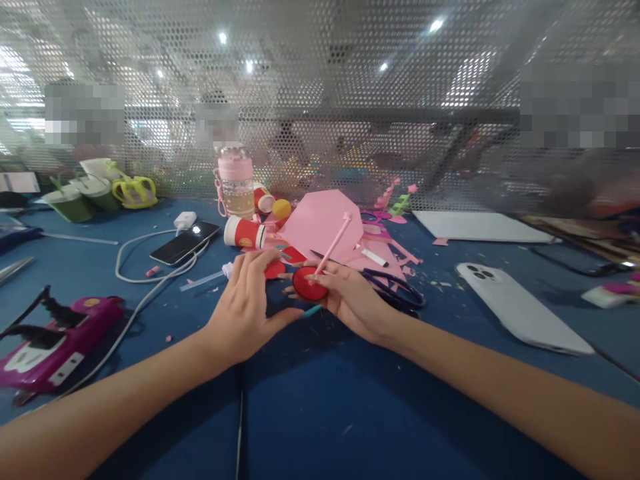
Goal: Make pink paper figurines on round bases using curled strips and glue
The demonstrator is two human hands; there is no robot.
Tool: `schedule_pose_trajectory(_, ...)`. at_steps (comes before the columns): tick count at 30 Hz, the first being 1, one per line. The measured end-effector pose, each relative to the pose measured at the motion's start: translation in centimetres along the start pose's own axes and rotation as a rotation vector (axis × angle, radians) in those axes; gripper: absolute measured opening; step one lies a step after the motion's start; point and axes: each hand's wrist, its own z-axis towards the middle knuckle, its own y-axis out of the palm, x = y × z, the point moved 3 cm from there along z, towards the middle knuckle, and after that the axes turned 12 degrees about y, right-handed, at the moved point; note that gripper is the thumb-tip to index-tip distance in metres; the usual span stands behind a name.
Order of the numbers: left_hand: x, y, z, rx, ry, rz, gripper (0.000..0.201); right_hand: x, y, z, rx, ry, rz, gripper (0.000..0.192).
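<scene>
**Pen on the red disc**

My right hand (353,297) grips a pink pen (334,245) and also pinches a small red disc (307,285) from its right edge, the pen tip touching the disc's top face. My left hand (245,303) lies flat and unclenched on the blue table (320,400), fingers reaching to a second red piece (275,269) just beside the disc; it holds nothing that I can see.

As I judge it, the disc could skid or turn under the pen, since only my fingertips steady it. The scissors (397,290) lie just behind my right hand, so a careless sweep of the wrist might catch them. The pink paper (323,223) heaped beyond could also be dragged along by the pen's long end.

The disc is round, flat and plain red with a dark rim, lying at the table's middle between my hands. Whether it is paper or card I cannot tell.
</scene>
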Motion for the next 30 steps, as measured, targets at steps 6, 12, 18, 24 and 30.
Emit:
schedule_pose_trajectory(6,-0.4,1.0,0.1,-0.074,-0.267,-0.645,0.048,1.1,0.8,-0.7,-0.107,0.169,-0.1,0.019)
schedule_pose_trajectory(12,-0.7,1.8,0.4,-0.007,-0.543,-0.994,0.057,2.0,1.3,-1.1,-0.194,0.253,-0.062,0.019)
schedule_pose_trajectory(18,-0.7,1.5,0.5,0.044,-0.451,-0.815,0.054,1.9,1.6,-1.2,-0.198,0.288,-0.031,0.02)
schedule_pose_trajectory(24,-0.3,1.8,0.5,-0.054,-0.365,-0.821,0.033,1.9,1.8,-1.4,-0.21,0.248,-0.058,0.016)
schedule_pose_trajectory(30,-1.3,1.7,0.4,0.061,-0.425,-0.826,0.008,2.0,1.4,-1.4,-0.296,0.225,0.002,0.023)
